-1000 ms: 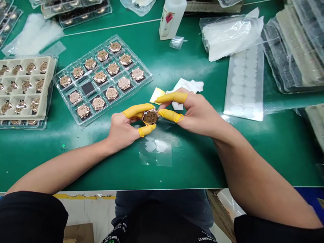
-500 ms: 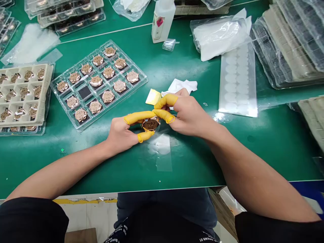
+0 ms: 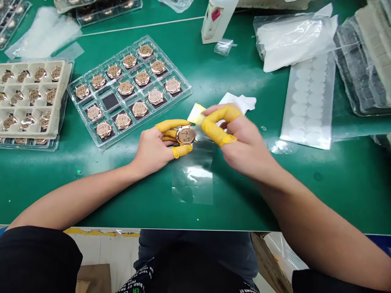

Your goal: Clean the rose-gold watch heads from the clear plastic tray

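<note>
My left hand (image 3: 154, 149) is closed on a rose-gold round watch case (image 3: 185, 135), gripped between fingers in yellow finger cots, just above the green table. My right hand (image 3: 244, 144) is a little to the right of the case, apart from it. Its cotted thumb and forefinger are pinched together at the tips, and what they hold is too faint to name. A clear film sheet (image 3: 193, 179) lies on the table below both hands. A small yellow slip (image 3: 195, 111) and a white cloth (image 3: 242, 101) lie just behind my right fingers.
A clear tray (image 3: 107, 102) of similar watch cases sits at the left rear, and a beige tray (image 3: 62, 95) of more at far left. A white bottle (image 3: 217, 18), a plastic bag (image 3: 290, 36), a sheet of round stickers (image 3: 308, 101) and stacked trays (image 3: 360, 69) fill the back and right.
My right fingers have come off the watch case and drawn back to the right, still pinched. My left hand keeps the case, now slightly higher in view.
</note>
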A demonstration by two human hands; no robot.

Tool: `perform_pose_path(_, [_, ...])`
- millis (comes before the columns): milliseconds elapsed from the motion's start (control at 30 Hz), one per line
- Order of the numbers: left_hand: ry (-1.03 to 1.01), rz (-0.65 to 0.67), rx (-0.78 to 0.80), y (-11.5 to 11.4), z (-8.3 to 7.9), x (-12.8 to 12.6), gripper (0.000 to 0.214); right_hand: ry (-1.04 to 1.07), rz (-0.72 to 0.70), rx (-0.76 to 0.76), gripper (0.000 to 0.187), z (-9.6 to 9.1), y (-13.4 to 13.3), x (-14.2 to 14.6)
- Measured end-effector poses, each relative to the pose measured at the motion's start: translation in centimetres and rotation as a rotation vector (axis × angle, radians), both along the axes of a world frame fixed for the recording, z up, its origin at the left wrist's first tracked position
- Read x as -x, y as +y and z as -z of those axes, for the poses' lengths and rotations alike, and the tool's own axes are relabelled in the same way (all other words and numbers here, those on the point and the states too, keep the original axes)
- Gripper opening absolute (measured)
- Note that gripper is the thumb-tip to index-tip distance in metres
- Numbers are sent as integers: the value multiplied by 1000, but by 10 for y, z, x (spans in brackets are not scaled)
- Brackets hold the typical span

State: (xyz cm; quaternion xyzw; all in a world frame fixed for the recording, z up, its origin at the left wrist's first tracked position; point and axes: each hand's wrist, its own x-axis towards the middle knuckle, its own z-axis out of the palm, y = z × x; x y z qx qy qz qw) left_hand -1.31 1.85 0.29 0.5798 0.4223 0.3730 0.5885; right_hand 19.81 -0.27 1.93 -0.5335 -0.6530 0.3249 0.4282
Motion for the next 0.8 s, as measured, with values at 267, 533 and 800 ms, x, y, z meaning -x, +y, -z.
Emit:
perform_pose_path(267, [-13, 2, -17, 0, 2, -2, 56, 23, -28, 157, 30, 11, -7, 15])
perform_pose_path(533, [-10, 27, -10, 0, 1, -2, 57, 14, -73, 189, 35, 8, -5, 13])
perform_pose_path(800, [-27, 15, 12, 0, 0, -4, 57, -32, -68, 157, 38, 11, -5, 11])
